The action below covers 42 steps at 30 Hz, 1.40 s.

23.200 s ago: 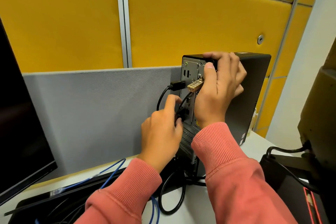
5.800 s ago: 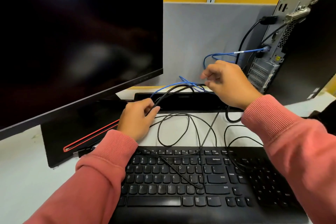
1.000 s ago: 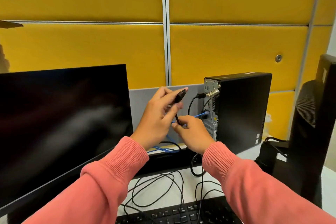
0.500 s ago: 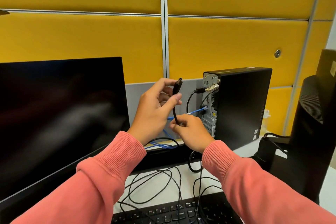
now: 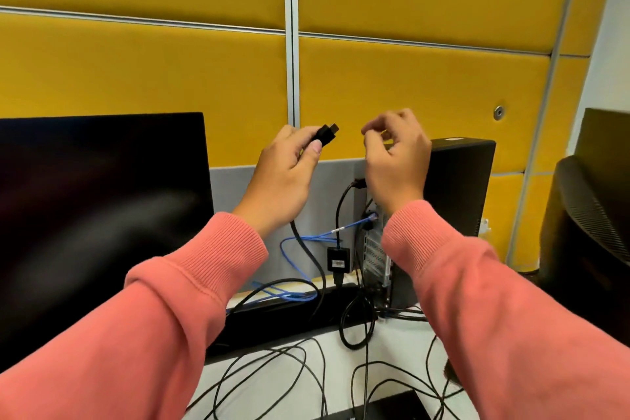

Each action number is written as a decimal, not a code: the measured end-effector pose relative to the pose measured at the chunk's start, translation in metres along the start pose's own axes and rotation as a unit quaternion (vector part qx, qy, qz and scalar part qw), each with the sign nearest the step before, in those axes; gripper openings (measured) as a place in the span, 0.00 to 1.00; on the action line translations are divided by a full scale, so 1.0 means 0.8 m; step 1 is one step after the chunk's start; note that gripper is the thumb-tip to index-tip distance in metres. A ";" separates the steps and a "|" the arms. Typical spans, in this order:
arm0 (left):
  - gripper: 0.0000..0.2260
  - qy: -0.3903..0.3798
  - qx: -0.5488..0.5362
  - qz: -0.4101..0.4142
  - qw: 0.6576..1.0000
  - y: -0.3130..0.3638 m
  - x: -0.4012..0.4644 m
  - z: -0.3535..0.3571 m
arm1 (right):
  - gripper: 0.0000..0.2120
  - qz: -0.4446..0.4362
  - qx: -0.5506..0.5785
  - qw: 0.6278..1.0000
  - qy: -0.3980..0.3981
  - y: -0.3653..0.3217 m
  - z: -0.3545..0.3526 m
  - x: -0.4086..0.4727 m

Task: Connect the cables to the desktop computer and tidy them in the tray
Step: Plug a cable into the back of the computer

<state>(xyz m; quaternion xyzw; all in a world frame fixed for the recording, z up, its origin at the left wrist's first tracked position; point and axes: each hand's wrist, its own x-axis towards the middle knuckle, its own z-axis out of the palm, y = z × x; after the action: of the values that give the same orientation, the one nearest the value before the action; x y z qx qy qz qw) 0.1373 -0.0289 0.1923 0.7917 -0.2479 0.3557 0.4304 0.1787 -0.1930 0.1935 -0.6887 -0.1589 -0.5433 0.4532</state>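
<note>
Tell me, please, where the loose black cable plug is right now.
The left hand pinches the black cable plug in mid-air, left of the desktop computer, before the yellow wall.

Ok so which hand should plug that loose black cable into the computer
Left, most likely. The left hand already grips the black plug. The right hand holds nothing, though it hangs nearer the computer and partly hides its ports.
</note>
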 end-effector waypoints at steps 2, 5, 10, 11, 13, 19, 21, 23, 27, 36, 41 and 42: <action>0.15 -0.033 0.020 -0.019 0.999 -0.009 0.010 0.006 | 0.10 0.026 -0.045 0.999 0.003 0.016 0.004 0.013; 0.16 -0.072 0.051 -0.027 0.996 -0.022 0.015 0.019 | 0.13 0.091 -0.105 0.990 -0.034 0.051 0.009 0.016; 0.08 -0.080 0.022 -0.042 0.996 -0.050 0.011 0.035 | 0.20 0.145 -0.034 0.989 0.001 0.090 0.007 -0.002; 0.07 -0.077 -0.003 -0.059 0.995 -0.057 0.011 0.038 | 0.20 0.137 -0.021 0.990 0.017 0.091 0.007 -0.003; 0.09 -0.066 -0.029 -0.078 0.994 -0.071 0.011 0.045 | 0.19 0.115 -0.011 0.992 0.041 0.092 0.011 -0.005; 0.13 -0.082 0.017 -0.092 0.992 -0.103 0.020 0.069 | 0.16 0.077 -0.021 0.995 0.063 0.103 0.022 -0.010; 0.11 -0.081 0.042 -0.085 0.992 -0.108 0.025 0.082 | 0.15 0.078 -0.018 0.995 0.061 0.109 0.024 -0.010; 0.11 -0.055 0.040 -0.074 0.995 -0.110 0.031 0.094 | 0.14 0.077 -0.014 0.995 0.061 0.113 0.027 -0.011; 0.10 -0.004 0.025 -0.042 0.999 -0.108 0.043 0.117 | 0.14 0.066 -0.013 0.995 0.071 0.120 0.030 -0.011; 0.04 0.034 0.005 -0.053 0.998 -0.111 0.046 0.143 | 0.14 0.054 -0.012 0.995 0.080 0.124 0.033 -0.014; 0.05 0.044 -0.037 -0.055 0.997 -0.113 0.048 0.146 | 0.15 0.053 -0.009 0.995 0.083 0.124 0.033 -0.014; 0.05 0.044 -0.044 -0.052 0.997 -0.113 0.048 0.145 | 0.14 0.054 -0.008 0.995 0.082 0.124 0.033 -0.014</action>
<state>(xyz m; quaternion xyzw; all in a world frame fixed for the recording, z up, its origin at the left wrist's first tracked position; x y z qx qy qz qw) 0.2651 -0.0859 0.1327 0.7677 -0.2024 0.3558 0.4929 0.2610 -0.2220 0.1388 -0.6527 -0.0798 -0.5741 0.4879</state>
